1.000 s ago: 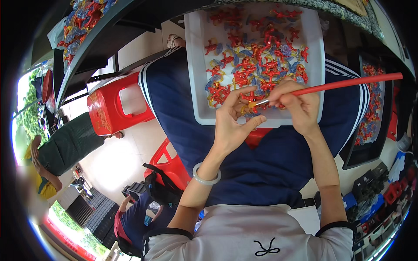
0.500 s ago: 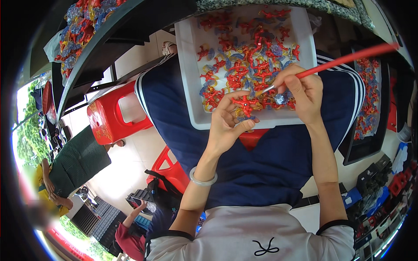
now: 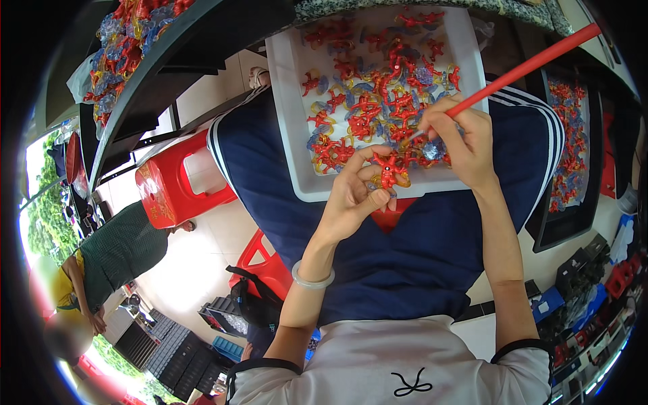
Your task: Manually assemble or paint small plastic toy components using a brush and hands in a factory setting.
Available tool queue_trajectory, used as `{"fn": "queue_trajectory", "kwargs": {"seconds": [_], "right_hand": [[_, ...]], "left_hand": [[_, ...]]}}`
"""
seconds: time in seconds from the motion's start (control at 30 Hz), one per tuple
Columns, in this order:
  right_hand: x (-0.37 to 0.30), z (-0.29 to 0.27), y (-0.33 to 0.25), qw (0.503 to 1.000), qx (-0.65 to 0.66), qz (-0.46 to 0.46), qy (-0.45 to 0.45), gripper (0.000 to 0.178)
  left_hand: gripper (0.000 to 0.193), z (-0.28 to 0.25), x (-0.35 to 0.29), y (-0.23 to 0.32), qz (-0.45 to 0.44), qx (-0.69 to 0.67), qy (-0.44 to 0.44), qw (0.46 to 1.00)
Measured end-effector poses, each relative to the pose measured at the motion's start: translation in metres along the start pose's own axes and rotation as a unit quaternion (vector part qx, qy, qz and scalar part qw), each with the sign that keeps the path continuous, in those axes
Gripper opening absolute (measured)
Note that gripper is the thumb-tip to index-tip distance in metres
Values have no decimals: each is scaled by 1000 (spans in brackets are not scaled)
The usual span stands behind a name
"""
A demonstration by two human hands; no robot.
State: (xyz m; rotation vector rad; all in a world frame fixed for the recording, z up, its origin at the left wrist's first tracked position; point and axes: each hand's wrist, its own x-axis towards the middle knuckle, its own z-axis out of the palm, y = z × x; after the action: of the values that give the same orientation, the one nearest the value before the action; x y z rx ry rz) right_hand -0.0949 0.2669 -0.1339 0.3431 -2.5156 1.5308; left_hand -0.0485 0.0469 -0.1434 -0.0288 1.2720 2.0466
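Observation:
My left hand pinches a small red toy figure with translucent yellow and blue parts, holding it over the near edge of a white tray. In my right hand is a paintbrush with a long red handle, slanting up to the right. Its tip is close to the held figure's upper right; whether it touches cannot be made out. Many similar red, yellow and blue figures lie in the tray, which rests on my lap. A clear, faceted bluish piece shows beside my right fingers.
To the right stands a black tray of similar figures; another heap of figures lies at upper left. A granite edge runs beyond my tray. Red stools stand at left, and a person in yellow and dark green is farther left.
The held figure has turned more upright and moved slightly right. The brush handle now slants more steeply. At left the standing person has shifted, and a red-sleeved person has mostly left the view.

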Motion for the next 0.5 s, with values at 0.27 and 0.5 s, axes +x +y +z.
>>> {"fn": "queue_trajectory", "kwargs": {"seconds": [0.27,0.5], "right_hand": [[-1,-2,-5,994,91,-59,-14,17],[-11,14,-6,989,123,-69,-44,12]], "left_hand": [[56,7,5,-11,68,37,111,991],[57,8,12,-10,154,165,201,953]]}}
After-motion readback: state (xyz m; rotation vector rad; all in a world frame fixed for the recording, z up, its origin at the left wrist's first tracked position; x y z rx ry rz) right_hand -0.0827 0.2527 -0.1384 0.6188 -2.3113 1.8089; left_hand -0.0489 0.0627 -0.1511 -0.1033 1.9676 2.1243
